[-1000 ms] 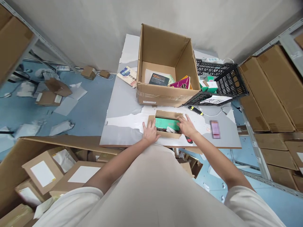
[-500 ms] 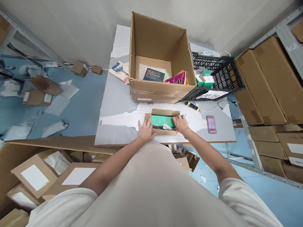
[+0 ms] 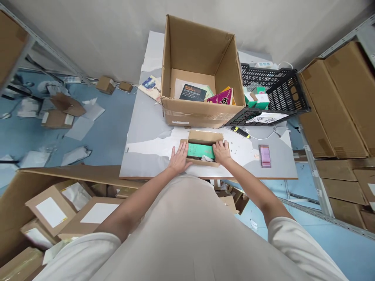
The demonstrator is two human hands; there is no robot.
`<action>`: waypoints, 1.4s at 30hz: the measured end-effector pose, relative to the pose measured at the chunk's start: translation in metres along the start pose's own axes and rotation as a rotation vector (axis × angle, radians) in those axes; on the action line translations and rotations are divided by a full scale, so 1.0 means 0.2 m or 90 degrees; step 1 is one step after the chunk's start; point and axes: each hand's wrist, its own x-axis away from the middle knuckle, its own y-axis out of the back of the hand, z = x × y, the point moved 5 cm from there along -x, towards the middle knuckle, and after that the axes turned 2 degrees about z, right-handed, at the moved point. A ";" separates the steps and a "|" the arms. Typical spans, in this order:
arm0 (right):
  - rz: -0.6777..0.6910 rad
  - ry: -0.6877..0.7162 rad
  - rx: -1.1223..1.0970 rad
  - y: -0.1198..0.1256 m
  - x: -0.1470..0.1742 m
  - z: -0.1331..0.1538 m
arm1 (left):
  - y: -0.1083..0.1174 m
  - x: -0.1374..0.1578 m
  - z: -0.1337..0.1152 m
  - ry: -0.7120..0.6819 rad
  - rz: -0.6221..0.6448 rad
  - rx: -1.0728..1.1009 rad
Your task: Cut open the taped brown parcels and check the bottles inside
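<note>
A small open cardboard box (image 3: 205, 136) lies at the front of the table with its long flaps folded outward. Inside it is a green box (image 3: 199, 150) with printed characters, and a crumpled piece of white paper (image 3: 207, 158) shows along its near side. My left hand (image 3: 178, 159) rests over the cardboard box's left end, fingers stretched out and thumb apart. At the opposite end, my right hand (image 3: 222, 152) has its fingers bent over the right end of the green box; the fingertips are partly hidden.
Behind stands a large carton (image 3: 202, 113) with several books inside. To its right is a black plastic crate (image 3: 288, 91) holding green boxes. A yellow-black utility knife (image 3: 240, 132) and a blurred pink item (image 3: 265, 156) lie on the table (image 3: 146, 152). Parcels (image 3: 49, 210) fill a carton at lower left.
The far flap of the small cardboard box stands out more. My left hand has shifted slightly toward me on the box's left end. The camera view has turned a little.
</note>
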 end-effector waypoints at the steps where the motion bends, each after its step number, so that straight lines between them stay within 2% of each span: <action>1: 0.001 0.011 -0.002 0.00 0.00 -0.01 | 0.00 0.00 0.00 0.003 0.003 0.001; 8: -0.049 0.114 -0.194 0.08 0.05 -0.16 | 0.03 -0.01 0.02 0.037 0.004 0.015; 14: -0.104 0.080 -0.333 0.14 0.07 -0.18 | 0.00 0.01 0.02 0.071 -0.009 0.025; 19: -0.134 0.075 -0.295 0.28 0.07 -0.12 | -0.03 0.02 0.03 0.111 -0.017 0.060; 24: -0.103 0.112 -0.220 0.39 0.05 -0.08 | -0.03 0.00 0.03 0.101 -0.054 0.218; 29: -0.072 0.090 -0.248 0.32 0.05 -0.15 | -0.02 -0.04 0.00 0.156 -0.144 0.334; 36: -0.070 0.090 -0.341 0.25 0.07 -0.19 | -0.02 -0.08 -0.04 0.217 -0.101 0.293; 38: -0.066 0.091 -0.370 0.24 0.06 -0.19 | 0.01 -0.07 -0.05 0.196 -0.087 0.224; 42: -0.056 0.086 -0.361 0.21 0.07 -0.21 | 0.07 -0.12 -0.09 0.070 -0.037 0.066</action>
